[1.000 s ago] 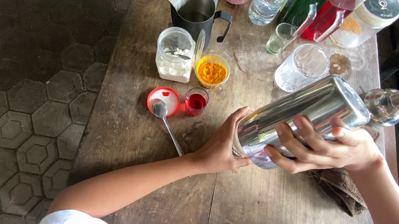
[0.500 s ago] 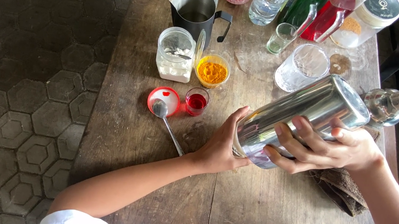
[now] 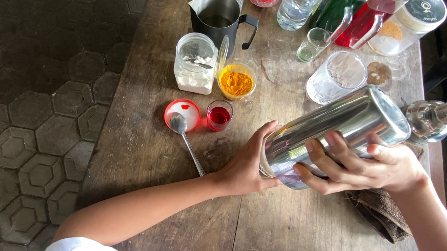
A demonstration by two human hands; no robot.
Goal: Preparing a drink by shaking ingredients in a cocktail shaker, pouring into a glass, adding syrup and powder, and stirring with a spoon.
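I tilted the steel shaker (image 3: 339, 133): left hand (image 3: 246, 169) cupped its base, right hand (image 3: 371, 169) fingers gripped its body, steadying it.

Looks like a drinks-prep spot, prob. a small cafe or home bar w/ a semi-outdoor feel: worn wooden plank bench (image 3: 173, 153) on a floor of dark hexagon tiles (image 3: 21, 114). Bar gear all over: steel cocktail shaker (image 3: 346, 125), black milk pitcher (image 3: 218, 17), shot glass of red liquid (image 3: 219, 116), small empty glass (image 3: 312, 45), cut-glass tumbler (image 3: 336, 77), bottles of green & red syrup (image 3: 356, 13), glasses of green & red drink at the far edge. Also a cup of orange powder (image 3: 236, 82), plastic jar (image 3: 195, 63), spoon (image 3: 187, 138) on a red lid, brown cloth (image 3: 380, 214).
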